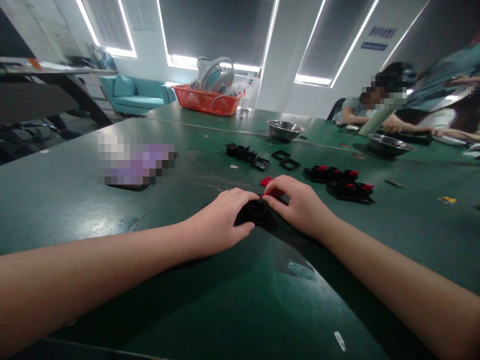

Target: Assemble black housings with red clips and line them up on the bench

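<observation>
head view: a green worktop (168, 285) spreads all around, with the black part (258, 214) low at its surface as the clock's centre. at eleven stands an orange basket (210, 104), heaped full and set far back, likely to spare the near space. metal bowls sit beyond, a near bowl (285, 132) at one and a farther bowl (388, 147) at two; what they hold is hard to tell. at nine, the left hand (221, 222) has its fingers and thumb curled round the black part, probably to steady it. at three, the right hand (300, 206) comes in from the other side, seemingly to leave that hold undisturbed. black-and-red blocks (333, 184) lie at two, black frames (290, 164) at one, both apart from the hands. the right fingers look pinched on a tiny red bit (264, 195) by the part's far edge; fingertips seem to suit its size.
</observation>
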Demonstrator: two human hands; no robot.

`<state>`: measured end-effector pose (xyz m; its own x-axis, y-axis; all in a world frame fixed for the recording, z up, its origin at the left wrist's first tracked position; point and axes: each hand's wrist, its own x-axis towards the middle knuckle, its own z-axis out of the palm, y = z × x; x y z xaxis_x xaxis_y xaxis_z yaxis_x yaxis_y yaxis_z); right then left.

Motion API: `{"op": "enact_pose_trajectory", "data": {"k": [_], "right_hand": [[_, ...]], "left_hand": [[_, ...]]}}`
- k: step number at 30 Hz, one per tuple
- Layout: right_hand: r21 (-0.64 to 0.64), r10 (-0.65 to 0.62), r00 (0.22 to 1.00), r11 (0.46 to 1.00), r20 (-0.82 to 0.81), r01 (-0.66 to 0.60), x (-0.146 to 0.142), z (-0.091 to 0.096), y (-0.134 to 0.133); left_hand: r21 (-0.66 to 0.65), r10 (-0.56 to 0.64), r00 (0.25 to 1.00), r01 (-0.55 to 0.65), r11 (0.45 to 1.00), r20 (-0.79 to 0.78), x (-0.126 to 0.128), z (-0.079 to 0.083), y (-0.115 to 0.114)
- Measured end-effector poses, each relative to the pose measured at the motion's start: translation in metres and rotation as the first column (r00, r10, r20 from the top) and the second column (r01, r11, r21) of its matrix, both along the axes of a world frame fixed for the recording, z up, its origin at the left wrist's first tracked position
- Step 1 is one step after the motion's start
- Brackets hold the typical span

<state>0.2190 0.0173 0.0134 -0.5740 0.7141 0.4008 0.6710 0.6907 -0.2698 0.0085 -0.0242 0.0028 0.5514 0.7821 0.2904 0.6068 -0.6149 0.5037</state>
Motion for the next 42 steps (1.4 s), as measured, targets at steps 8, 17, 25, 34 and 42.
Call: {"op": "enact_pose_trajectory", "data": {"k": [8,17,25,34,42], "right_hand": [[-0.012,-0.008,1.0,1.0,-0.008,0.008,-0.0008,0.0004,-0.0008],[-0.016,-0.003,1.0,1.0,-0.009,0.002,-0.0013,-0.0005,-0.0003],[-0.035,0.004,1.0,0.999,0.003,-0.004,-0.0012,0.002,-0.0021],[-0.06,0.004,0.997,0.998,-0.072,-0.009,0.001,-0.0023,0.0011],[-0.011,0.075,0.997,0.997,-0.03,-0.075,0.0002,0.0001,-0.0008]], "left_hand": [[-0.003,-0.005,1.0,0.005,1.0,-0.004,-0.0002,0.0014,-0.0008],[0.001,0.003,1.0,-0.003,1.0,-0.009,0.0001,0.0018,-0.001],[-0.007,-0.002,1.0,0.002,1.0,-0.003,-0.0012,0.0004,-0.0004],[-0.003,0.008,0.999,-0.008,1.0,-0.034,-0.0002,0.0029,-0.0017],[-0.029,0.009,0.999,-0.01,1.0,-0.039,-0.001,0.0039,-0.0013]]}}
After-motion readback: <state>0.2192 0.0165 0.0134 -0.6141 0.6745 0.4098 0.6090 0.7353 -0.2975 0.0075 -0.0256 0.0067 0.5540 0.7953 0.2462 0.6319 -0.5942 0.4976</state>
